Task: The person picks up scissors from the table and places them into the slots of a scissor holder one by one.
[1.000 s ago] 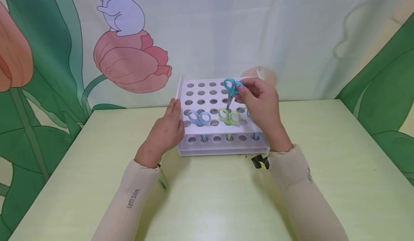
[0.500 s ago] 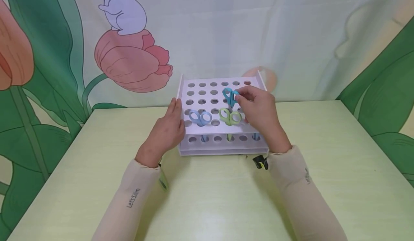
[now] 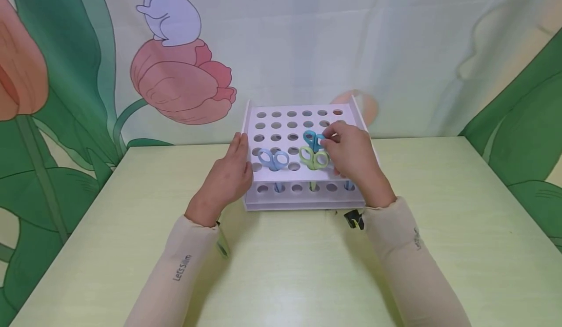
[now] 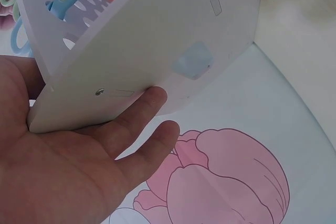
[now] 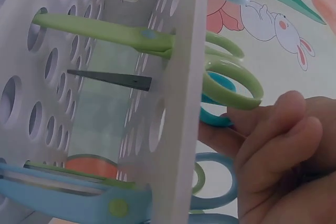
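Note:
A white two-tier rack [image 3: 291, 175] with rows of round holes stands on the table. My left hand [image 3: 224, 178] rests against its left side wall, fingers straight along the panel in the left wrist view. My right hand [image 3: 353, 153] pinches one handle ring of the teal scissors [image 3: 313, 145], whose dark blade [image 5: 113, 79] points down through the upper board. Just in front, light green scissors [image 3: 313, 163] hang in a front-row hole, their tip in a lower hole. Light blue scissors [image 3: 274, 163] hang further left. More blue scissors [image 5: 79, 200] stand partly hidden behind my right hand.
The rack stands near the back edge of the pale table [image 3: 281, 268]. Behind hangs a curtain [image 3: 285, 49] printed with a rabbit and tulips. A green strip [image 3: 222, 244] shows under my left wrist, and a black clip-like piece [image 3: 353, 218] by my right wrist.
My right hand has lowered the teal scissors from above the rack, and their blade has gone down into a hole behind the green scissors. My left hand has stayed at the rack's side.

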Demonstrator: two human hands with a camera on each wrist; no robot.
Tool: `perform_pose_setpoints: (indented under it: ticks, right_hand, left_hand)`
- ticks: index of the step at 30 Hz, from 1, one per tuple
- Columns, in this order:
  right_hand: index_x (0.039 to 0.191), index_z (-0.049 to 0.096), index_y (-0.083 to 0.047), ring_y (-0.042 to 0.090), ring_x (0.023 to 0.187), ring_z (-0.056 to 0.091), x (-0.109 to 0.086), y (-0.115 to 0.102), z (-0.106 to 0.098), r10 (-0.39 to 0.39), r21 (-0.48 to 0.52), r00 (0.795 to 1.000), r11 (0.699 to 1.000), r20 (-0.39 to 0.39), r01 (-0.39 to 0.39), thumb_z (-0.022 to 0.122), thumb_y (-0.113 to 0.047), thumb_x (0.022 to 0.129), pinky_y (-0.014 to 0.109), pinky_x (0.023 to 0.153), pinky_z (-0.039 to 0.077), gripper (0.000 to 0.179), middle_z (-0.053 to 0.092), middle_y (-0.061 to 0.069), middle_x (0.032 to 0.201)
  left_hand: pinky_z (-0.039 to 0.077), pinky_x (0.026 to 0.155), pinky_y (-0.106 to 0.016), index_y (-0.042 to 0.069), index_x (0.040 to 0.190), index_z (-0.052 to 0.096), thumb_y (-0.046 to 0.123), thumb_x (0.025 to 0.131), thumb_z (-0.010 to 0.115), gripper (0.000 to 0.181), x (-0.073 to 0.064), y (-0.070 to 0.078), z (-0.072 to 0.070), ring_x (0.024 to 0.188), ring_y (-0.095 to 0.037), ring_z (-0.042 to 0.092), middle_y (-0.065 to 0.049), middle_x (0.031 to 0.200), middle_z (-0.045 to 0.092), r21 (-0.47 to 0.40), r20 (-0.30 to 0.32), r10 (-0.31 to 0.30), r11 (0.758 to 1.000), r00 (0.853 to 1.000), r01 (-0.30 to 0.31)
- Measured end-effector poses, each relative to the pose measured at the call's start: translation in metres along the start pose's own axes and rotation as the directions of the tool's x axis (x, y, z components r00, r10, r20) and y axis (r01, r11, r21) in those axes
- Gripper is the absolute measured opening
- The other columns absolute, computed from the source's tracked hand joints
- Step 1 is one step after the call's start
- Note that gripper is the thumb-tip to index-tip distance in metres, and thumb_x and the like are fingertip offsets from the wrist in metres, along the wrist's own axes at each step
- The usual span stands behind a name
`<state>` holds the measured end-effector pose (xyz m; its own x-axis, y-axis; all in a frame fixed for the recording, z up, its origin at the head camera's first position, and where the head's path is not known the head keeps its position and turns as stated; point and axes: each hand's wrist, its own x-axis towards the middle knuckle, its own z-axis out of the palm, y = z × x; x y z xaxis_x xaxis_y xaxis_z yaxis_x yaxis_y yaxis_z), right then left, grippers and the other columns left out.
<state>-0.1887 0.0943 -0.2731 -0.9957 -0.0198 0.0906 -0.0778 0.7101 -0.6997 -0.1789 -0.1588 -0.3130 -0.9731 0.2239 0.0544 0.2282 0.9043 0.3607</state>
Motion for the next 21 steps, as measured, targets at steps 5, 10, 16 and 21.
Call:
perform_pose_setpoints:
  ticks: [5, 10, 16, 21]
  right_hand:
    - [0.113, 0.065, -0.008, 0.021, 0.045, 0.055, 0.003, 0.001, 0.002, -0.009, -0.027, 1.000, 1.000, -0.002, 0.009, 0.063, -0.015, 0.101, 0.029, 0.044, 0.045, 0.014, 0.068, 0.013, 0.099]
    - [0.112, 0.066, -0.007, 0.021, 0.045, 0.055, 0.006, 0.000, 0.006, -0.006, -0.033, 1.000, 0.999, 0.014, 0.007, 0.063, -0.016, 0.102, 0.028, 0.045, 0.045, 0.014, 0.067, 0.012, 0.094]
    - [0.122, 0.065, -0.005, 0.019, 0.045, 0.056, 0.004, -0.002, 0.003, 0.038, -0.034, 0.998, 0.999, 0.051, -0.036, 0.060, -0.014, 0.103, 0.027, 0.045, 0.047, 0.022, 0.067, 0.014, 0.105]
    - [0.127, 0.064, -0.007, 0.021, 0.046, 0.057, -0.005, -0.003, -0.012, 0.018, 0.015, 1.000, 1.000, 0.016, -0.019, 0.056, -0.016, 0.104, 0.027, 0.046, 0.048, 0.026, 0.066, 0.011, 0.121]
  left_hand:
    - [0.041, 0.106, -0.047, -0.003, 0.160, 0.009, 0.019, 0.106, 0.042, 0.066, 0.000, 0.001, 0.000, 0.128, -0.042, 0.053, -0.018, 0.167, 0.004, 0.005, 0.000, 0.003, 1.000, 1.000, -0.003]
    - [0.040, 0.108, -0.047, -0.003, 0.160, 0.009, 0.018, 0.106, 0.043, 0.067, -0.001, 0.001, -0.001, 0.129, -0.042, 0.052, -0.019, 0.167, 0.004, 0.001, -0.004, 0.002, 1.000, 1.000, -0.002]
    - [0.040, 0.108, -0.048, -0.004, 0.159, 0.010, 0.017, 0.106, 0.043, 0.066, -0.001, 0.000, -0.002, 0.128, -0.043, 0.052, -0.019, 0.167, 0.006, -0.010, -0.011, 0.008, 1.000, 1.000, -0.008]
    - [0.039, 0.108, -0.049, -0.004, 0.159, 0.010, 0.017, 0.106, 0.042, 0.066, -0.001, 0.000, -0.001, 0.131, -0.044, 0.050, -0.020, 0.167, 0.005, -0.023, -0.006, 0.012, 1.000, 1.000, -0.012]
